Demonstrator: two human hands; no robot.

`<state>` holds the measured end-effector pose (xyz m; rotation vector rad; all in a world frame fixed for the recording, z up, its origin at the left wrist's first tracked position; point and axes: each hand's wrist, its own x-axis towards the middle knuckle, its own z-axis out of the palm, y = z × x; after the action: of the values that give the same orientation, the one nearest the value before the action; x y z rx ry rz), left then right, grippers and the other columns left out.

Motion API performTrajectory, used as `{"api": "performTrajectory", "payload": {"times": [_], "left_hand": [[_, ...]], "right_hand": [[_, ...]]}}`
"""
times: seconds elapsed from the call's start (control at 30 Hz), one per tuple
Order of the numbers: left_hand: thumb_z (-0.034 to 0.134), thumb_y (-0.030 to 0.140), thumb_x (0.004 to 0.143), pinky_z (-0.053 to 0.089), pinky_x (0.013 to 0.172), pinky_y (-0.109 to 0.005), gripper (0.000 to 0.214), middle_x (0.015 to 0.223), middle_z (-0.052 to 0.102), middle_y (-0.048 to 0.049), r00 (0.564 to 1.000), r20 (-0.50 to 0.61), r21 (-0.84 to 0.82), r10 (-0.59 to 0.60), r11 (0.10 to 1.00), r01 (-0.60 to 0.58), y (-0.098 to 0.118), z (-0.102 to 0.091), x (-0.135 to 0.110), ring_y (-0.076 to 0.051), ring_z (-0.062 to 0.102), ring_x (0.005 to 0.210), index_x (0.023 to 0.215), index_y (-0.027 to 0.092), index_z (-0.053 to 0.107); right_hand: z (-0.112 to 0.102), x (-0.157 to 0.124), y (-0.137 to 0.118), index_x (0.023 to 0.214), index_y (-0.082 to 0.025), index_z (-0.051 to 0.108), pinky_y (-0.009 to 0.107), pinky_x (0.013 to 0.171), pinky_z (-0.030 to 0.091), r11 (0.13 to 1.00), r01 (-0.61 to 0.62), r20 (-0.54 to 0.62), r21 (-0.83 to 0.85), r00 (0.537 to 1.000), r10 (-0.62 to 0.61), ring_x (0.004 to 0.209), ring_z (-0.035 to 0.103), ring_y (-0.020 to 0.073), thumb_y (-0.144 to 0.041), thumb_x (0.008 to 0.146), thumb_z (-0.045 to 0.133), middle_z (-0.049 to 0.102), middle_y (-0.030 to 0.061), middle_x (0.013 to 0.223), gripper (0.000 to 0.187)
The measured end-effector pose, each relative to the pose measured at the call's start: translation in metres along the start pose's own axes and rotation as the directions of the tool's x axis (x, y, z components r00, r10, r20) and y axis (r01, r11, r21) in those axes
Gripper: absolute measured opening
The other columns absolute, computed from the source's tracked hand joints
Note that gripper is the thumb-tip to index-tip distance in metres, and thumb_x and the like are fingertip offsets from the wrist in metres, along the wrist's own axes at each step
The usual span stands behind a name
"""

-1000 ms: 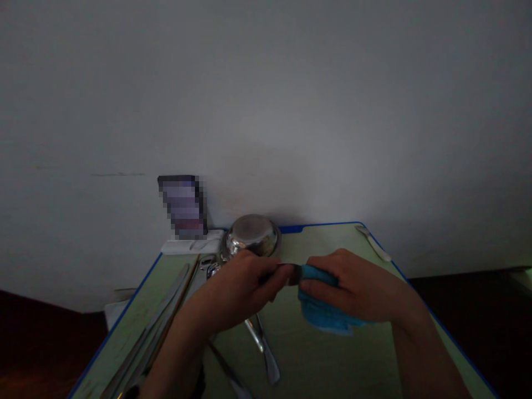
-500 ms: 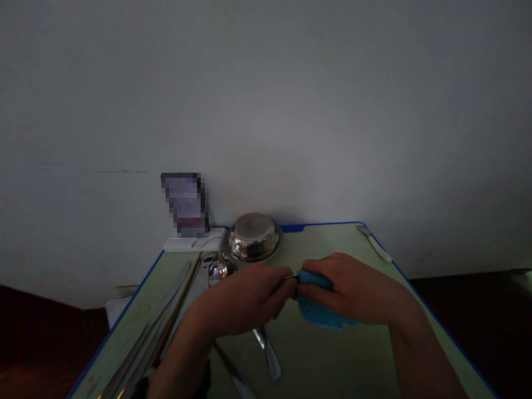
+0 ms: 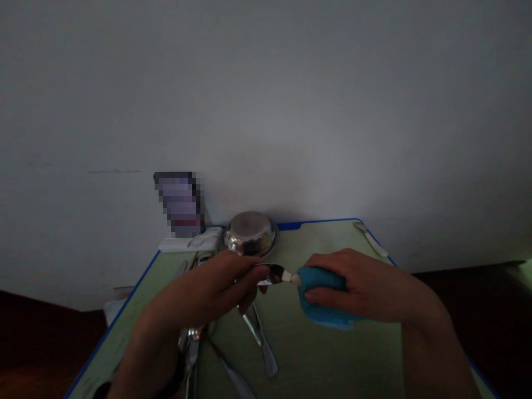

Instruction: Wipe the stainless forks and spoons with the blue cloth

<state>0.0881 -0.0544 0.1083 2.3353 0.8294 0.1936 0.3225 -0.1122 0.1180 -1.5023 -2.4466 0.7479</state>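
My left hand (image 3: 226,285) is closed on the shiny metal head of a spoon (image 3: 274,274); its fingers partly cover the head. The spoon is held level above the table, and its pale handle runs into a blue cloth (image 3: 322,277). My right hand (image 3: 353,282) grips that cloth around the handle, thumb in front and fingers over the top. A loose end of the cloth hangs below. The rest of the handle is hidden inside the cloth.
An upturned metal bowl (image 3: 251,235) sits at the back of the green, blue-edged table (image 3: 332,354). Left of it a phone (image 3: 179,204) leans on the wall. White-handled cutlery (image 3: 372,239) lies back right. Several metal utensils (image 3: 266,352) lie below and beside my left hand.
My left hand has shifted left and the cloth slightly right, so the spoon's metal head and neck now show between my hands. The view has shifted slightly.
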Motion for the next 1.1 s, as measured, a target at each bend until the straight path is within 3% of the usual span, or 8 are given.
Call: {"api": "performTrajectory", "payload": {"times": [0.37,0.47,0.57,0.63,0.7,0.83,1.0,1.1], "left_hand": [[0.035,0.029,0.092,0.044,0.061,-0.018,0.029,0.063,0.058,0.0029,0.999,0.011,-0.178,0.043,0.983,-0.04,-0.008,-0.005,-0.002,-0.009,0.056,0.06,0.084,0.017,0.06],[0.043,0.028,0.088,0.044,0.056,-0.018,0.021,0.063,0.058,0.0026,0.992,-0.126,-0.249,0.032,0.966,-0.063,-0.009,-0.004,0.003,-0.009,0.055,0.058,0.083,0.018,0.06],[0.054,0.03,0.082,0.04,0.043,-0.016,0.011,0.061,0.056,0.0036,0.83,-0.547,-0.457,-0.111,0.87,-0.184,-0.008,0.004,0.013,-0.008,0.052,0.048,0.085,0.019,0.057],[0.053,0.033,0.082,0.037,0.037,-0.015,0.013,0.063,0.055,0.0041,0.728,-0.657,-0.607,-0.196,0.711,-0.356,-0.006,0.01,0.018,-0.006,0.047,0.041,0.083,0.02,0.056],[0.056,0.032,0.081,0.04,0.038,-0.015,0.012,0.065,0.057,0.0034,0.76,-0.63,-0.656,-0.158,0.632,-0.413,-0.003,0.015,0.02,-0.005,0.049,0.042,0.085,0.02,0.058],[0.065,0.018,0.074,0.047,0.051,-0.015,0.028,0.076,0.063,0.0013,0.841,-0.541,-0.617,0.004,0.678,-0.4,-0.002,0.012,0.011,-0.009,0.06,0.06,0.101,0.024,0.058],[0.069,0.018,0.07,0.05,0.064,-0.018,0.028,0.096,0.062,-0.0028,0.778,-0.606,-0.508,0.167,0.671,-0.54,0.001,0.006,-0.002,-0.014,0.059,0.082,0.097,0.022,0.062],[0.073,0.016,0.066,0.051,0.064,-0.019,0.046,0.096,0.061,-0.0023,0.766,-0.631,-0.511,0.12,0.679,-0.527,0.008,0.007,-0.002,-0.014,0.059,0.083,0.108,0.024,0.057]], "right_hand": [[-0.01,-0.015,0.006,0.099,-0.024,0.059,0.025,0.061,0.039,0.991,-0.088,0.003,0.101,0.996,0.088,0.073,0.056,0.0142,-0.058,0.074,0.052,0.061,-0.0006,0.081,0.043],[-0.003,-0.006,0.006,0.097,-0.02,0.058,0.025,0.059,0.038,0.991,-0.028,-0.075,0.134,0.996,0.038,0.069,0.055,0.0129,-0.056,0.076,0.051,0.061,0.0003,0.08,0.041],[0.006,0.006,0.003,0.086,-0.017,0.055,0.022,0.051,0.035,0.961,0.094,-0.186,0.258,0.981,-0.046,0.057,0.048,0.0086,-0.049,0.08,0.051,0.053,-0.0029,0.067,0.033],[0.01,0.012,0.0,0.082,-0.017,0.052,0.021,0.05,0.035,0.927,0.176,-0.253,0.33,0.963,-0.093,0.056,0.045,0.0075,-0.044,0.082,0.05,0.05,-0.004,0.066,0.027],[0.011,0.013,-0.002,0.079,-0.017,0.051,0.02,0.049,0.034,0.904,0.214,-0.284,0.369,0.953,-0.109,0.056,0.043,0.0071,-0.041,0.083,0.05,0.048,-0.0042,0.065,0.024],[0.012,0.01,0.0,0.078,-0.018,0.053,0.019,0.045,0.033,0.836,0.258,-0.316,0.484,0.942,-0.108,0.053,0.04,0.0069,-0.037,0.084,0.05,0.044,-0.0042,0.062,0.02],[0.018,0.009,0.007,0.073,-0.018,0.054,0.018,0.041,0.029,0.58,0.312,-0.375,0.753,0.927,-0.012,0.049,0.032,0.0069,-0.049,0.082,0.047,0.037,-0.0035,0.06,0.033],[0.019,0.01,0.005,0.069,-0.019,0.054,0.018,0.04,0.028,0.531,0.225,-0.304,0.817,0.95,0.065,0.049,0.03,0.0074,-0.054,0.078,0.05,0.035,-0.0034,0.059,0.036]]}}
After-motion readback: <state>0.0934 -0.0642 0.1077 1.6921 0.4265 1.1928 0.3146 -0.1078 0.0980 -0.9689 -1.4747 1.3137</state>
